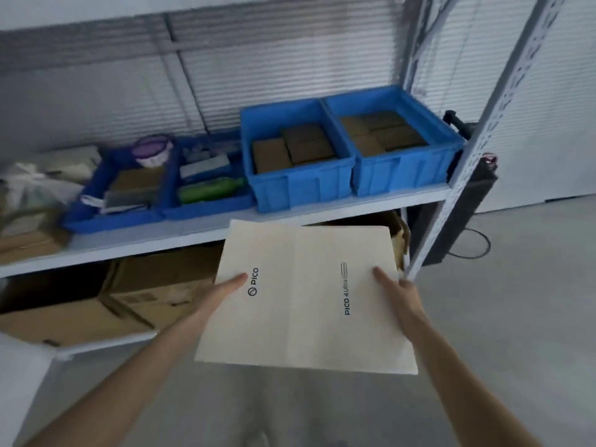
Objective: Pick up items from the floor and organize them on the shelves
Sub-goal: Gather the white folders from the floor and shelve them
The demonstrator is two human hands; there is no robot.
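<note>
Cream box gripped by left hand, right hand; blue bins crowd shelf.

I read two prints on the top of the cream box at lower centre of the frame, both running sideways. The left half says "PICO" beside a round logo, the right half "PICO 4 Ultra". The small badge above that is too blurred to read.

Both hands, left and right, grip a beige PICO box before the shelf
</note>
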